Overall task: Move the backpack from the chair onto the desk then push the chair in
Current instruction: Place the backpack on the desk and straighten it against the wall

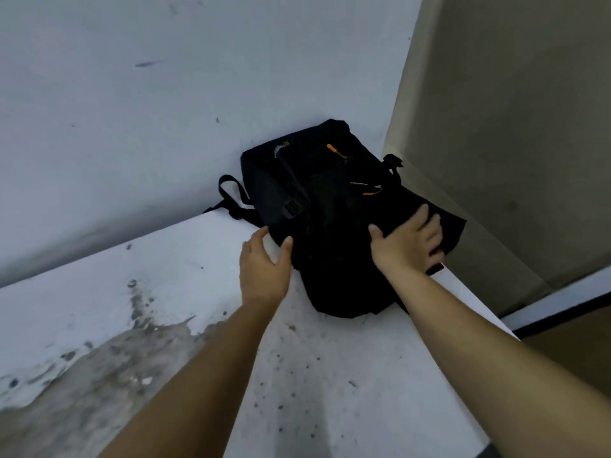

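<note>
The black backpack (330,206) with orange zipper pulls lies on the white desk (185,259), in its far right corner against the wall. My left hand (263,266) is at the bag's left side with fingers apart; the thumb touches the fabric and bare desk shows between thumb and fingers. My right hand (408,246) lies on the bag's right side, its fingers curled over the bag's edge where it overhangs the desk. The chair is not in view.
The desk top is stained and speckled, with a large grey worn patch (99,375) at the near left. A white wall (165,94) runs behind the desk. A beige wall (512,143) stands to the right, with brown floor (568,342) below it.
</note>
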